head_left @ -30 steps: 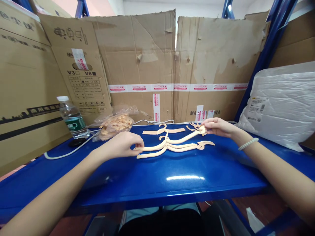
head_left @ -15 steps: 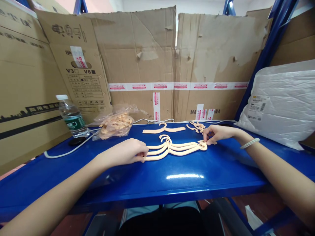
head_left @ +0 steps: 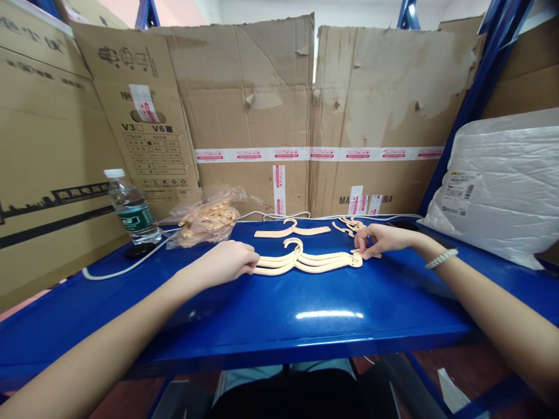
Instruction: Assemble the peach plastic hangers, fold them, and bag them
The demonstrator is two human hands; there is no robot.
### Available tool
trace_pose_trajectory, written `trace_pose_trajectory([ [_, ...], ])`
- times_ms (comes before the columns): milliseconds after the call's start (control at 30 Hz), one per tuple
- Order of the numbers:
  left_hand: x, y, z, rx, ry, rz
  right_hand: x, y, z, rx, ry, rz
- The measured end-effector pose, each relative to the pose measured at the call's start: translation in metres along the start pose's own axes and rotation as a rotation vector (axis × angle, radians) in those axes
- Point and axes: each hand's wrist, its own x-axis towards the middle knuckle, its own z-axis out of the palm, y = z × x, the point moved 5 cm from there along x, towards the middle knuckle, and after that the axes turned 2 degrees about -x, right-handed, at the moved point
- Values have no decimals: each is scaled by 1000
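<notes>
A small stack of pale peach plastic hangers (head_left: 308, 262) lies flat on the blue metal table (head_left: 305, 314). My left hand (head_left: 229, 262) is closed on the stack's left end, fingers curled over it. My right hand (head_left: 379, 240) pinches the stack's right end, with a white bead bracelet on that wrist. One more hanger (head_left: 292, 230) lies alone just behind the stack. A few loose hanger pieces (head_left: 347, 224) lie behind my right hand.
A clear bag of peach hangers (head_left: 207, 218) and a water bottle (head_left: 131, 206) stand at the back left, with a white cable (head_left: 122, 269) beside them. Cardboard boxes (head_left: 262, 116) wall the back and left. A white plastic package (head_left: 502, 186) sits at the right.
The hangers were spread apart with the right end lifted; both hands have pushed them together into one neat stack lying flat on the table.
</notes>
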Motion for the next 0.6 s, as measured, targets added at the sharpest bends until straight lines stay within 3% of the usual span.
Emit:
trace_pose_trajectory([
  [400, 4, -17, 8, 121, 65, -59, 7, -2, 2, -75, 105, 45],
  [600, 3, -14, 7, 77, 97, -93, 0, -18, -3, -109, 178, 35],
])
